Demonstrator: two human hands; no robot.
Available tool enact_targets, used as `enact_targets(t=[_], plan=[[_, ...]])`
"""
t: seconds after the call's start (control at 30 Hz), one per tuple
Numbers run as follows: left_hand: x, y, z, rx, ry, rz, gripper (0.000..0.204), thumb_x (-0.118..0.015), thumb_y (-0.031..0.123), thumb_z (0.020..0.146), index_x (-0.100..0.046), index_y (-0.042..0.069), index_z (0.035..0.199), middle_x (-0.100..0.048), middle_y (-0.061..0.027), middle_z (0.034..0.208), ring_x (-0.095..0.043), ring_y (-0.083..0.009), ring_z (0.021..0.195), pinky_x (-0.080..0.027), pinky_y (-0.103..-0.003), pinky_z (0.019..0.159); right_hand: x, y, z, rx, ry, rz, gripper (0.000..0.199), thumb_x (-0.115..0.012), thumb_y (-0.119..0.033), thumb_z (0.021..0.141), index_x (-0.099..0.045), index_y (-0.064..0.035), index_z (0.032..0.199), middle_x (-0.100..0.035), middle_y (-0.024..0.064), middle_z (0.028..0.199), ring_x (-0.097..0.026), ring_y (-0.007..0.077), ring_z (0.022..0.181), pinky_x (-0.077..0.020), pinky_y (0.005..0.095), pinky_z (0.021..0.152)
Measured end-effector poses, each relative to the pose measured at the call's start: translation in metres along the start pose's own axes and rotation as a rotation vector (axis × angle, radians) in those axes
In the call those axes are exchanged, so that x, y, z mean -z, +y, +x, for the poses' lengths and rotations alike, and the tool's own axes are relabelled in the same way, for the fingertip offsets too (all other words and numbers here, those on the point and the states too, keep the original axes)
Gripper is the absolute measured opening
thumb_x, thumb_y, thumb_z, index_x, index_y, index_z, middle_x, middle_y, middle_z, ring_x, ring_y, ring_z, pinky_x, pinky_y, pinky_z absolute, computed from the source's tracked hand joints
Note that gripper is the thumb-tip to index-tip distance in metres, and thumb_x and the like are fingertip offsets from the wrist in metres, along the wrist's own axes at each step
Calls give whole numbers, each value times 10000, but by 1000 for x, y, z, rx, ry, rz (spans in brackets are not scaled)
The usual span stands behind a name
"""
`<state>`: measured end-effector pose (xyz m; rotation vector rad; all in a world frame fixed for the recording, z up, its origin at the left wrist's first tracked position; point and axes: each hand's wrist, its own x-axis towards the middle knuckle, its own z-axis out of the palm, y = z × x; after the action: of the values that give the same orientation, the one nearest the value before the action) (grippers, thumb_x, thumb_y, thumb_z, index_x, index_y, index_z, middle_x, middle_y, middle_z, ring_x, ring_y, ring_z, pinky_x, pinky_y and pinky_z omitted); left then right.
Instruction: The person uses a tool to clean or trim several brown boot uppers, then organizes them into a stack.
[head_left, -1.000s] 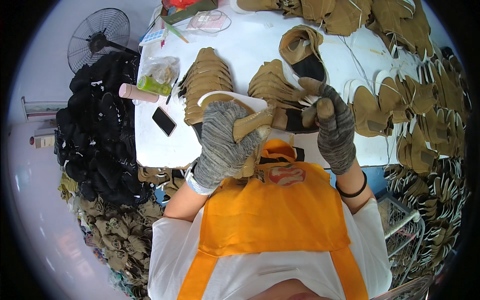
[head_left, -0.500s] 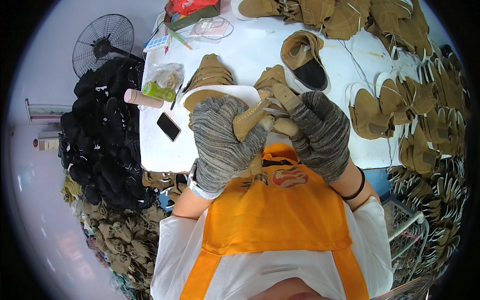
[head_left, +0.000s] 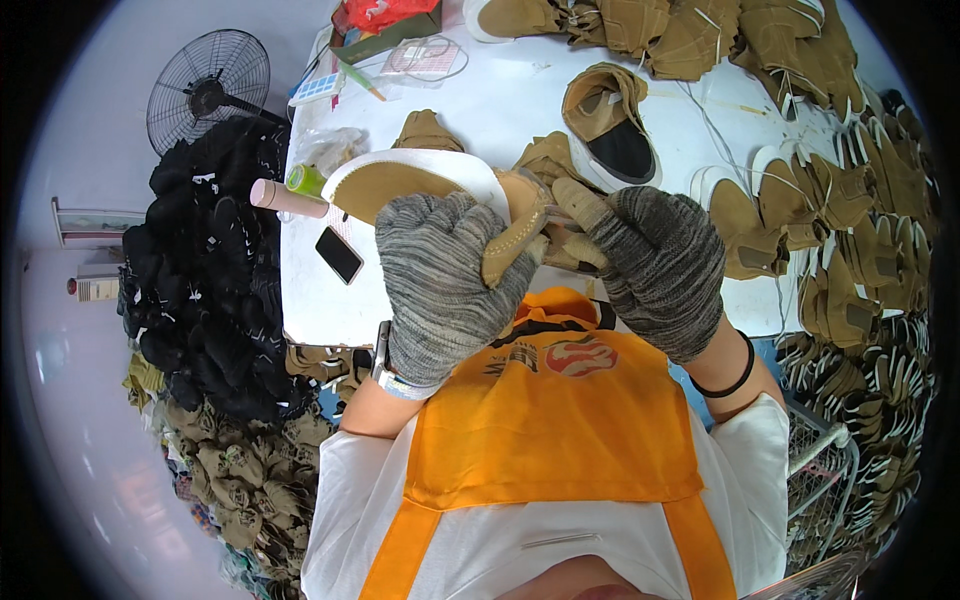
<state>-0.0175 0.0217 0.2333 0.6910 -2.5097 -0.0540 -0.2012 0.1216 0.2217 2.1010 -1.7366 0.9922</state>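
Grey knit gloves cover both my hands. My left hand [head_left: 445, 285] is closed round a tan shoe upper [head_left: 390, 187] with a broad white edge, held just above the table's near part. The upper's toe end points left, and its stitched opening lies between my hands. At that opening, the fingers of my right hand [head_left: 662, 265] pinch the tan material; the exact grip is partly hidden. Behind my hands lie a folded tan upper [head_left: 548, 158] and another tan piece [head_left: 428, 130]. A tan shoe upper with a dark lining [head_left: 615, 140] stands just beyond my right hand.
Rows of tan uppers [head_left: 745, 225] line the table's right side, with more along its far edge. On the left are a phone [head_left: 338, 255], a pink bottle [head_left: 288, 198] and a green-capped container [head_left: 305, 180]. Black shoe pieces [head_left: 205, 260] are heaped beside the white table [head_left: 330, 310].
The upper has been tilted up and shifted left, so its white edge and tan face show more. My right hand has moved slightly right, still at the opening.
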Motion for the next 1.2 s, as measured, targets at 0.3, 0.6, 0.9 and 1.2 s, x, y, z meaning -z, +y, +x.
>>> enact_targets(t=[0.3,0.6,0.9,1.2], plan=[[-2,-4,0,-64,-8,23,297,-757,309,675,-631,68,796,-573,-115,801,-538,-318,809,-384,-456,798,1,14,-7,139,-106,-115,436,-703,-178,644,-667,-88,1069,-616,69,847,-611,231,695,-489,342,564],[6,-16,2,-14,-320,-742,334,-769,325,726,-665,65,909,-574,-84,822,-543,-280,841,-404,-394,798,3,27,-4,-136,-237,523,352,-698,-204,769,-637,-75,1091,-625,82,954,-628,242,831,-527,346,712],[-4,-20,3,180,-439,-953,363,-778,381,727,-629,59,802,-577,-86,738,-558,-273,732,-422,-374,711,5,29,7,47,-206,518,503,-692,-357,752,-643,-60,1155,-582,76,747,-592,239,669,-485,323,604],[1,-16,4,-80,-291,-516,361,-759,416,729,-625,83,767,-556,-81,702,-542,-299,719,-409,-397,722,10,24,12,178,-173,330,461,-736,-306,698,-672,-69,1088,-590,73,701,-598,243,619,-480,329,539]])
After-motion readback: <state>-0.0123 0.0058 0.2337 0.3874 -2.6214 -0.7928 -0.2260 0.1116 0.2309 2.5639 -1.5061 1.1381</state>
